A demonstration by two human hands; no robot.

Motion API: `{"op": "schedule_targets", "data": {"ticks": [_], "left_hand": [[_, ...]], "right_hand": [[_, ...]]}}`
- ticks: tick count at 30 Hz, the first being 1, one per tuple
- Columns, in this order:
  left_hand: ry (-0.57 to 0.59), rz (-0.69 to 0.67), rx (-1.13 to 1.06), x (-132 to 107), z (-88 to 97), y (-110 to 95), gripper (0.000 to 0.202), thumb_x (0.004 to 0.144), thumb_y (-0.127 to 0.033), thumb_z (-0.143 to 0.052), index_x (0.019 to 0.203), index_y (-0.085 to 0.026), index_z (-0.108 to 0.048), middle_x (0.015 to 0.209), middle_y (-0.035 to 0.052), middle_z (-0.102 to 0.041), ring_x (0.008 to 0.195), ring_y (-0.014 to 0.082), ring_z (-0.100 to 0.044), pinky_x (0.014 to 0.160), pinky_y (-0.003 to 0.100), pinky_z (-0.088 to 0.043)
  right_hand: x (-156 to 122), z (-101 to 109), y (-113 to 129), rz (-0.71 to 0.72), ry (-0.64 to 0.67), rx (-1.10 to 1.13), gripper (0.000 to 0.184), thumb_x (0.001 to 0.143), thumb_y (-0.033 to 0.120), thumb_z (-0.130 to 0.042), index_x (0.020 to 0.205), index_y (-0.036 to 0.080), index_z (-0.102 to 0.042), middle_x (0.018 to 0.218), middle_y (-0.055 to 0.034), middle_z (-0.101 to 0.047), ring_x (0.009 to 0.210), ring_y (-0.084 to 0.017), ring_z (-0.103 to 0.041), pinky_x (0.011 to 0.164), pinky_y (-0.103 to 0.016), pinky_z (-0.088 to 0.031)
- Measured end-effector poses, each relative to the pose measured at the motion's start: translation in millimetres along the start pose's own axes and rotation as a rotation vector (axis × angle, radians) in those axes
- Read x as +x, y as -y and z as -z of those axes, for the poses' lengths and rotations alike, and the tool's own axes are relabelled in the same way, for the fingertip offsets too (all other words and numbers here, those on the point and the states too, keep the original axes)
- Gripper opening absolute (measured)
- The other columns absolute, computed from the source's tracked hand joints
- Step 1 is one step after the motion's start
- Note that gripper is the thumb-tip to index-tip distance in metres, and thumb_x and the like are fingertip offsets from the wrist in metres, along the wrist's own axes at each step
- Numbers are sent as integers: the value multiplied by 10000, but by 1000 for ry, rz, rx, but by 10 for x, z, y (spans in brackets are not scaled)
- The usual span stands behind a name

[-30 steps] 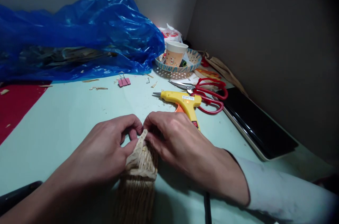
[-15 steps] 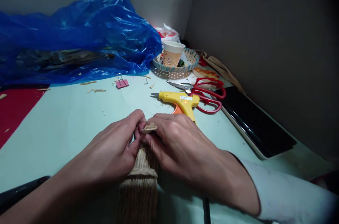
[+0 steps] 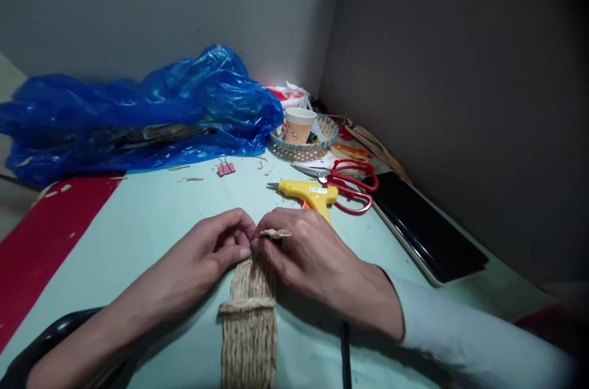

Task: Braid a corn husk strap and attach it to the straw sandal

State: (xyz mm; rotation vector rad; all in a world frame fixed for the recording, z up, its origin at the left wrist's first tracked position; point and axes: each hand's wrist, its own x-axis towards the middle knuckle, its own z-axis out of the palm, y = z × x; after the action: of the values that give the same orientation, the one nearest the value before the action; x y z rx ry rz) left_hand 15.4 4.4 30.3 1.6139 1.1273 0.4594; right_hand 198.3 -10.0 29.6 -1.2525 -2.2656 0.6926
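Note:
A flat strap of braided straw-coloured fibre (image 3: 250, 346) runs from the near edge up to my hands, with a crosswise band (image 3: 247, 305) around it. At its far end my left hand (image 3: 214, 254) pinches the narrowed tip with thumb and curled fingers. My right hand (image 3: 306, 245) grips the same end from the other side, and its fingertips meet those of the left. Out of the right fist pokes a short loose fibre end (image 3: 276, 234). The exact point of hold is hidden by the fingers.
Just beyond my hands lie a yellow glue gun (image 3: 308, 191) and red-handled scissors (image 3: 354, 183). A black tablet-like slab (image 3: 423, 223) is on the right. Further back are a pink binder clip (image 3: 226, 169), a paper cup (image 3: 299, 126) in a woven basket (image 3: 281, 153), and a blue plastic bag (image 3: 161, 94).
The view has tilted up and back, showing more of the strap. My left fingers have loosened slightly and the thumb lies on the strap's tip; the loose fibre end now points more to the right.

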Motion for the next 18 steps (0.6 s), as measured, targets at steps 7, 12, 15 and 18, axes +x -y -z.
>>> {"op": "schedule_targets", "data": {"ticks": [7,12,15,18], "left_hand": [[-403,77,-156,-165,109,-7,176,898,-388,-565,973,-234,-604,774,-25,-590,677,149,-529,674,284,-426],[-387,108,-465,-353,-113,123,467,822,-555,-579,1173,-247,-595,1106,86,-700,1042,295,-647,925,385,-497],[-365,111,-452,-397,-288,187,707,632,-497,-797,1259,-293,-541,1214,91,-684,1169,325,-603,982,393,-484],[-375,132,-461,-396,-398,227,704,624,-518,-795,1231,-274,-536,1172,105,-709,1090,327,-654,951,416,-514]], "right_hand": [[16,46,-41,27,-209,92,139,881,124,-537,863,139,-674,807,-44,-683,729,-158,-601,679,-272,-418],[21,55,-63,51,-319,137,178,945,225,-512,866,158,-657,827,-48,-676,758,-169,-597,687,-289,-420],[2,71,-34,89,-389,193,197,966,251,-497,863,169,-644,827,-41,-665,769,-167,-594,698,-290,-426],[-22,81,9,136,-450,229,160,958,233,-512,864,181,-630,839,-34,-656,793,-168,-591,723,-293,-434]]}}
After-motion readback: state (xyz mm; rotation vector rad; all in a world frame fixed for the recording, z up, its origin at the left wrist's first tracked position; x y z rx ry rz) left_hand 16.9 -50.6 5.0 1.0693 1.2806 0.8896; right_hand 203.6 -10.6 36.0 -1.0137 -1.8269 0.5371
